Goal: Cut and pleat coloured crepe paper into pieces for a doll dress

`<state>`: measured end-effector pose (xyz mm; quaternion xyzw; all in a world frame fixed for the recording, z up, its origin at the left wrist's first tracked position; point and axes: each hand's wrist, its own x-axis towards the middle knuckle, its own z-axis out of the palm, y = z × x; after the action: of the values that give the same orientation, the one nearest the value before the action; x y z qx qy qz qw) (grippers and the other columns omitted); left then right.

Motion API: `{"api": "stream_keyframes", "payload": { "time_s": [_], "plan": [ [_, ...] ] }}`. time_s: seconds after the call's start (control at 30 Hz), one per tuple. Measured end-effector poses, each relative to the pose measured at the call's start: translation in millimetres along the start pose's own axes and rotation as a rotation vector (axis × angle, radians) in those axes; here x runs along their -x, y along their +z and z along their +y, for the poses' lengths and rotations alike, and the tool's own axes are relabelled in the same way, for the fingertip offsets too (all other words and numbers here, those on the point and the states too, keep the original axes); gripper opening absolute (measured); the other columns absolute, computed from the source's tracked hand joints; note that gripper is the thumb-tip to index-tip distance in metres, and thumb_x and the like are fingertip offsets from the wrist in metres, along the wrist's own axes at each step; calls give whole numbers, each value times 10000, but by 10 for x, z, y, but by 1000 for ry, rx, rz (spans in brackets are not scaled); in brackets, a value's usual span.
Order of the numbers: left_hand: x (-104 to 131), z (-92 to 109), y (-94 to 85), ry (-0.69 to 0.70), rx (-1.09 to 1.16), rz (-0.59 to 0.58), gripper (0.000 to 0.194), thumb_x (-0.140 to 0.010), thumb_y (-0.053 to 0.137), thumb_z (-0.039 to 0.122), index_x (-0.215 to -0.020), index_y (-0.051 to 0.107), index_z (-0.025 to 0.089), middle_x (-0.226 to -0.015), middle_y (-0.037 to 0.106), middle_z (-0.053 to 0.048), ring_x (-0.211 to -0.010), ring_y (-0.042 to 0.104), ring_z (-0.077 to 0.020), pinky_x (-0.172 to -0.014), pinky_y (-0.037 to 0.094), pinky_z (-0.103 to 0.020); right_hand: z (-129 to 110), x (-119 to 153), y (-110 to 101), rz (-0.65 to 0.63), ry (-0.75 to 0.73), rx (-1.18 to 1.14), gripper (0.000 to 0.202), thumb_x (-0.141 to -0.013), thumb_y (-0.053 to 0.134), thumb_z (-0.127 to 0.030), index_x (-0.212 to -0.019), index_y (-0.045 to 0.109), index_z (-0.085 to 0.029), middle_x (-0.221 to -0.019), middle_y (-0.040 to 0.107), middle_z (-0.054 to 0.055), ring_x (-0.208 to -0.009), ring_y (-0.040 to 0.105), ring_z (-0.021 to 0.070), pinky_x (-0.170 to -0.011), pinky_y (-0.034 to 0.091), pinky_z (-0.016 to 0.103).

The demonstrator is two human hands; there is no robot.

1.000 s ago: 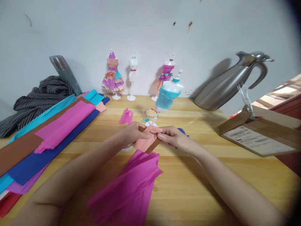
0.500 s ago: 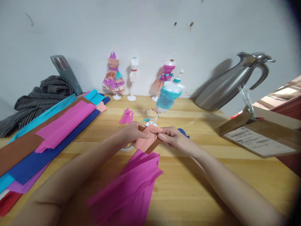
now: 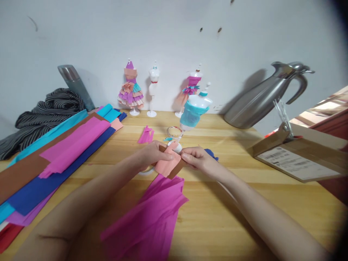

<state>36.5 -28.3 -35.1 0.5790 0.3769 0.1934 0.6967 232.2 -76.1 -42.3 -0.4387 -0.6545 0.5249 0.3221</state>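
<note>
A folded piece of peach crepe paper (image 3: 165,165) is held up over the table, with brown paper (image 3: 177,169) behind it. My left hand (image 3: 154,154) is closed on its left side, thumb on top. At its right edge my right hand (image 3: 194,157) pinches the paper between thumb and fingers. A narrow peach flap rises from the top, and a thin dark line runs beside my right fingertips; I cannot tell whether it is a gap or a blade. Just behind stands a small white dress form (image 3: 199,101) wrapped in turquoise paper. Magenta crepe paper (image 3: 154,214) lies below my hands.
Crepe paper strips (image 3: 73,145) are piled at left beside striped cloth (image 3: 51,108) and a flask (image 3: 76,85). More dress forms (image 3: 153,78) line the wall. At right are a steel jug (image 3: 261,96) and a cardboard box (image 3: 301,159). A tape roll (image 3: 146,171) lies beside my left hand.
The narrow peach flap at the top has come away from my right fingers and now points upward. My right hand has shifted slightly left; my left hand keeps its grip.
</note>
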Motion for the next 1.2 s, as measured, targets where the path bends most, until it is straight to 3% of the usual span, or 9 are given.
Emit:
{"api": "stream_keyframes", "payload": {
  "time_s": [0.37,0.57,0.73,0.9,1.03,1.2],
  "plan": [
    [2,10,14,-7,-74,1,331,-566,729,323,-511,440,170,-477,311,77,-469,242,-52,-477,146,-245,-114,61,-128,-112,80,56,512,-810,548,-628,-585,396,-193,-521,273,-78,-467,210,69,-466,141,254],
    [9,23,43,-19,-43,-32,189,-581,729,288,-576,614,138,-484,435,55,-486,331,-67,-495,219,-239,-114,66,-89,-29,27,130,421,-790,602,-576,-766,580,-156,-625,446,-22,-573,371,113,-524,275,255],
    [10,16,47,-39,6,-78,193,-579,737,255,-718,707,125,-589,571,16,-563,458,-101,-540,294,-236,-99,76,-82,-25,-14,132,351,-796,630,-458,-951,636,-142,-812,611,50,-731,513,184,-639,404,291],
    [31,42,65,-52,32,-48,151,-568,749,222,-666,699,119,-531,528,35,-526,437,-85,-520,289,-229,-50,61,-71,-38,-42,106,372,-836,606,-418,-1088,619,-144,-1010,650,95,-890,568,229,-762,454,342],
    [58,75,81,-86,59,-54,175,-572,752,214,-708,708,113,-611,595,4,-593,520,-112,-530,340,-228,-58,59,-46,-36,-71,68,361,-839,621,-402,-1103,609,-157,-1062,651,97,-944,577,231,-786,463,340],
    [85,104,81,-113,19,-72,214,-593,722,209,-782,703,113,-658,602,1,-581,514,-100,-500,325,-209,-81,73,-54,-43,-87,110,299,-841,621,-401,-999,614,-148,-947,647,76,-815,570,187,-688,451,289]
  ]
}}
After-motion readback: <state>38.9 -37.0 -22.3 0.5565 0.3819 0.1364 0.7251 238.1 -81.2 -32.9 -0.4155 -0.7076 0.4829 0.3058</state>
